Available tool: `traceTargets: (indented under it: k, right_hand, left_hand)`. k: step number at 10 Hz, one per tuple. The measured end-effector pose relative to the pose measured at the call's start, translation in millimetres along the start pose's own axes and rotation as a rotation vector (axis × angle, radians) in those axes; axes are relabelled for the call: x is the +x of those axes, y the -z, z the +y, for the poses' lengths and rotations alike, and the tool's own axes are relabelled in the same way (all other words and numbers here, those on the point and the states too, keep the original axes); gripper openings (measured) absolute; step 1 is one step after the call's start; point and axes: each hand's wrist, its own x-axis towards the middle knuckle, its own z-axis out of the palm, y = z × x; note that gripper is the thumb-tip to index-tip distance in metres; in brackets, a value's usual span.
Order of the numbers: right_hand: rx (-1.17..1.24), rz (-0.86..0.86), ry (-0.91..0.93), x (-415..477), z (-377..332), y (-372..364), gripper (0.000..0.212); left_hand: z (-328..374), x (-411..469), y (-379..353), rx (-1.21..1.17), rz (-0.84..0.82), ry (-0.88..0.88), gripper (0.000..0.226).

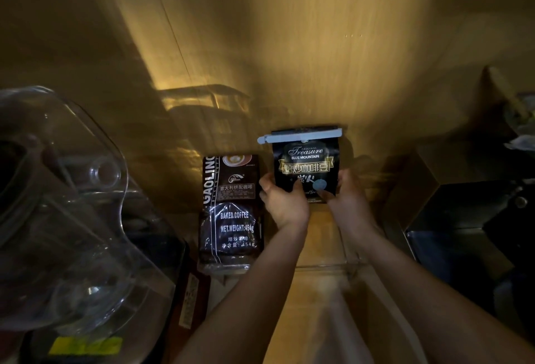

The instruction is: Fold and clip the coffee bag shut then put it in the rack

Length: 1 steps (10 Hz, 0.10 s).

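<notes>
A black coffee bag (306, 161) with gold lettering stands upright against the wooden back wall. Its top is folded over and a pale blue clip (299, 136) is clamped across the fold. My left hand (282, 200) grips the bag's lower left side, thumb on the front. My right hand (346, 194) grips the lower right side. The bag is inside a clear plastic rack (321, 266), whose front rim shows below my wrists.
A larger brown coffee bag (231, 213) marked "BAKED.COFFEE" stands just left of the black bag. A big clear plastic container (72, 219) fills the left foreground. Dark boxes (463, 219) sit at the right. The light is dim.
</notes>
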Motion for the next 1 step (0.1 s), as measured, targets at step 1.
traceTargets:
  k: [1]
  right_hand:
    - [-0.096,0.014,-0.026,0.3,-4.1,6.6,0.034]
  left_hand:
    - [1.8,-9.5,1.7,0.010,0.016,-0.068,0.064]
